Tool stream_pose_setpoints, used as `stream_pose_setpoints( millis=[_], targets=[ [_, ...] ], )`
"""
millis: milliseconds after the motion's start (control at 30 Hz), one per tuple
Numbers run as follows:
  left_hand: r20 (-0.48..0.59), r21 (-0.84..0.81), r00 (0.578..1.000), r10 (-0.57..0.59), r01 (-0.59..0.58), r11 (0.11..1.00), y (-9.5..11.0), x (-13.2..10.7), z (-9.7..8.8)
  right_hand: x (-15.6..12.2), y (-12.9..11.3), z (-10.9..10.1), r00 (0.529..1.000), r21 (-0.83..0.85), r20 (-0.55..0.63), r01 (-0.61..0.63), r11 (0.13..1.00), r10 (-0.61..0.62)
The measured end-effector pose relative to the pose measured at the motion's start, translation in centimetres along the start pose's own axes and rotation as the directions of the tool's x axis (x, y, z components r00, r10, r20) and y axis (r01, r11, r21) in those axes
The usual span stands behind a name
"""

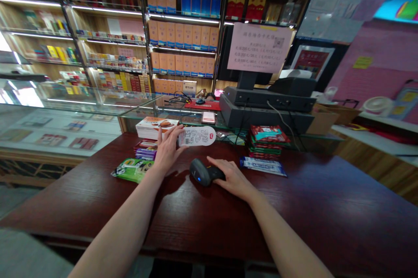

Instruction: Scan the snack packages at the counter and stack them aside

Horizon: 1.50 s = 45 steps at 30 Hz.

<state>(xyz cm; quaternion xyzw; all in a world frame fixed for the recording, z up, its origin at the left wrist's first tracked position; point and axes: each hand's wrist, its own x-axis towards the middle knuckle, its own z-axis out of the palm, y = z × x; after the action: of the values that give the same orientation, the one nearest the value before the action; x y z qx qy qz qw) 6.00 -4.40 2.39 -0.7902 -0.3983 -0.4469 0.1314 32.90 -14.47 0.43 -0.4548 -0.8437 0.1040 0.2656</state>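
Note:
My left hand [168,147] holds a flat white packet [197,136] with a barcode and a red mark, lifted a little above the dark red wooden counter [313,208]. My right hand [230,176] is wrapped round the handle of a black barcode scanner [202,172], which rests on the counter just below the packet. The scanner's head points left, toward my left wrist.
A green snack packet [133,169], purple packets [146,149] and a white box [156,126] lie left of my hand. A stack of red packets [267,140] and a blue-white packet [263,165] lie to the right. A black till [266,104] stands behind, with shelves of cartons beyond.

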Motion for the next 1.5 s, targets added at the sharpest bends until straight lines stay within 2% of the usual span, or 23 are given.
stream_pose_setpoints(
  millis=[233, 300, 367, 467, 533, 733, 867, 1033, 1133, 1200, 1300, 1500],
  targets=[
    [0.010, -0.031, 1.000, 0.015, -0.014, 0.999, 0.3, 0.1, 0.1, -0.1, -0.4, -0.2, 1.000, 0.034, -0.019, 0.012, 0.999, -0.011],
    [0.013, -0.036, 1.000, 0.015, -0.014, 0.999, 0.5, 0.1, 0.0, -0.1, -0.3, -0.3, 0.997, 0.091, -0.071, 0.011, 0.996, -0.005],
    [0.018, -0.040, 1.000, 0.019, -0.018, 0.999, 0.6, 0.1, 0.0, 0.1, 0.1, -0.3, 0.984, 0.190, -0.169, -0.018, 0.982, 0.051],
    [0.026, -0.050, 0.999, 0.037, -0.036, 0.998, 0.8, 0.1, 0.0, 0.6, 0.8, -0.1, 0.920, 0.391, -0.322, -0.083, 0.916, 0.221],
    [0.034, -0.061, 0.998, 0.059, -0.057, 0.997, 1.1, 0.1, 0.0, 1.0, 1.3, 0.0, 0.865, 0.518, -0.375, -0.103, 0.849, 0.333],
    [0.076, -0.118, 0.985, 0.152, -0.143, 0.983, 2.1, 0.3, 0.2, 1.6, 2.1, 0.0, 0.764, 0.745, -0.384, -0.075, 0.663, 0.519],
    [0.097, -0.156, 0.977, 0.189, -0.173, 0.972, 2.7, 0.2, 0.3, 1.5, 2.2, -0.2, 0.716, 0.776, -0.376, -0.104, 0.622, 0.589],
    [0.131, -0.222, 0.976, 0.173, -0.142, 0.965, 3.5, 0.1, 0.2, 1.4, 2.0, -0.3, 0.715, 0.751, -0.393, -0.113, 0.650, 0.579],
    [0.092, -0.286, 0.985, 0.147, -0.116, 0.951, 3.7, 0.2, 0.3, 1.5, 1.7, -0.4, 0.711, 0.754, -0.401, -0.102, 0.649, 0.578],
    [0.053, -0.311, 0.995, 0.084, -0.063, 0.948, 3.6, 0.2, 0.5, 1.5, 1.4, -0.4, 0.706, 0.759, -0.405, -0.095, 0.645, 0.581],
    [0.019, -0.282, 1.000, -0.001, 0.006, 0.959, 3.3, 0.1, 0.9, 1.5, 1.2, -0.5, 0.701, 0.758, -0.416, -0.086, 0.647, 0.580],
    [0.050, -0.240, 0.998, -0.025, 0.037, 0.970, 2.9, 0.0, 1.3, 1.5, 0.7, -0.4, 0.704, 0.718, -0.443, -0.092, 0.690, 0.555]
  ],
)
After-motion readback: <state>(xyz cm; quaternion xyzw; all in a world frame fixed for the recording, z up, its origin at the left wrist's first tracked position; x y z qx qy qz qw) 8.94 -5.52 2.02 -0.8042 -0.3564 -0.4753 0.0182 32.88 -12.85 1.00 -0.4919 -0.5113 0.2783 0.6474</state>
